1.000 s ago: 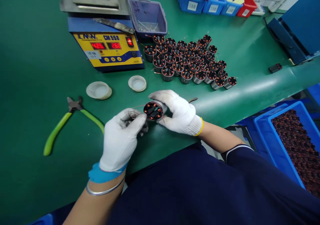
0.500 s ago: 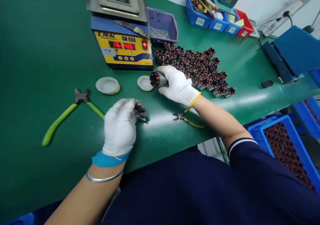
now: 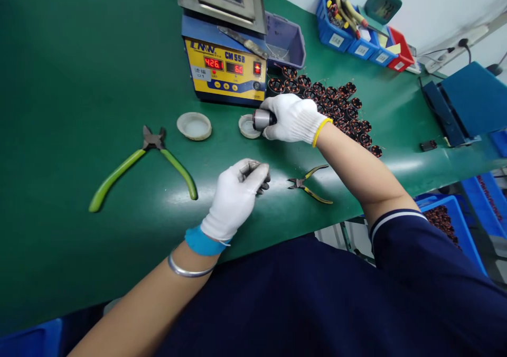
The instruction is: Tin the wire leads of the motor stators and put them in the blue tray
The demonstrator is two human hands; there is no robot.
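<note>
White-gloved right hand [image 3: 293, 116] grips a grey metal tube [image 3: 263, 119], maybe keeping one end free by a round white dish [image 3: 242, 130]; left hand [image 3: 240, 190] curls closed.

White covers both gloves: the right glove [image 3: 295, 116] has a yellow-edged cuff, the left glove [image 3: 232, 201] dark grey smudges above a bright blue wristband [image 3: 204, 242]. The held stator [image 3: 262, 119] is silver-grey with black ends; the clustered stators [image 3: 344, 103] show copper-orange on black. The CM558 solder pot [image 3: 222, 48] has a yellow-and-blue front with red digits [image 3: 214, 63]. A white stripe edges the navy sleeve [image 3: 415, 256].
</note>
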